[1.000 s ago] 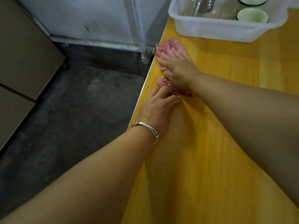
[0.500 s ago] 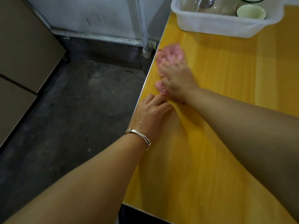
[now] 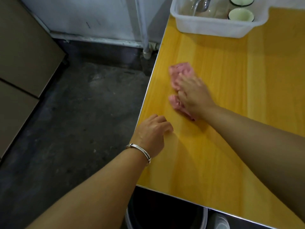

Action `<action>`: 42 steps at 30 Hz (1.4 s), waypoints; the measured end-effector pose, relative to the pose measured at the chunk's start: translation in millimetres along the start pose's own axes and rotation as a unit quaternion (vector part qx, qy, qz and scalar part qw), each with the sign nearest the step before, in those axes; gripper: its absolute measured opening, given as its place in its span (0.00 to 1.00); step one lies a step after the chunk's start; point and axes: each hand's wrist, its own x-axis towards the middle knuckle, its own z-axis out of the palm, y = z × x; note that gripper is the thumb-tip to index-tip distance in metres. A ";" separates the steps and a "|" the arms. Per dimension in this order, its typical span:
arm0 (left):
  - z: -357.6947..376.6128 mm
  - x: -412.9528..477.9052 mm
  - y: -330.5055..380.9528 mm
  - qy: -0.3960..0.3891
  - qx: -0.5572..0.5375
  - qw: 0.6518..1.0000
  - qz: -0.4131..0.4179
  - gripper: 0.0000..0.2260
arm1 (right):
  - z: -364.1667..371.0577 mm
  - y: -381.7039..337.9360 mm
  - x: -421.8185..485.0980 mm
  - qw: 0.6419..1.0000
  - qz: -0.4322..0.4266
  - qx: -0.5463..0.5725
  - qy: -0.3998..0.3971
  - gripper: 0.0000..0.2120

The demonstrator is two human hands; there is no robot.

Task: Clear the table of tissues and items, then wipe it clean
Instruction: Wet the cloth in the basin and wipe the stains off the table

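Right grip (image 3: 193, 96) flat atop pink cloth (image 3: 180, 70)

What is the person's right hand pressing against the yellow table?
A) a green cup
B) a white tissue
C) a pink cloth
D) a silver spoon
C: the right hand lies flat, fingers straight, on a pink cloth on the yellow table; the cups stand apart in the white tub.
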 end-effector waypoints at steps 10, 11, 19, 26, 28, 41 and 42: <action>-12.6 -22.3 -14.2 0.047 -0.074 0.993 -0.077 0.13 | 34.2 -56.3 -32.0 0.978 -0.203 -0.042 -0.014 0.27; -12.6 -23.0 -14.1 0.048 -0.071 0.994 -0.073 0.14 | 37.1 -54.1 -42.9 0.975 -0.218 -0.035 -0.009 0.25; -5.4 -9.9 10.2 0.017 -0.071 0.995 -0.069 0.17 | 5.1 -2.6 -76.5 0.995 -0.068 -0.079 -0.008 0.33; 6.7 4.2 34.3 -0.028 -0.071 0.989 -0.130 0.19 | -11.2 73.2 -104.6 0.959 0.241 -0.131 0.067 0.35; 6.9 4.5 36.1 -0.031 -0.077 0.986 -0.144 0.19 | -5.2 63.6 -94.6 0.953 0.270 -0.132 0.043 0.41; -12.9 -27.0 12.9 -0.012 -0.088 0.980 -0.176 0.17 | 13.5 -19.6 -124.9 0.996 0.019 -0.085 0.029 0.32; -13.7 -26.2 14.3 -0.014 -0.091 0.979 -0.180 0.19 | 9.0 -3.9 -134.9 0.992 0.074 -0.090 0.053 0.34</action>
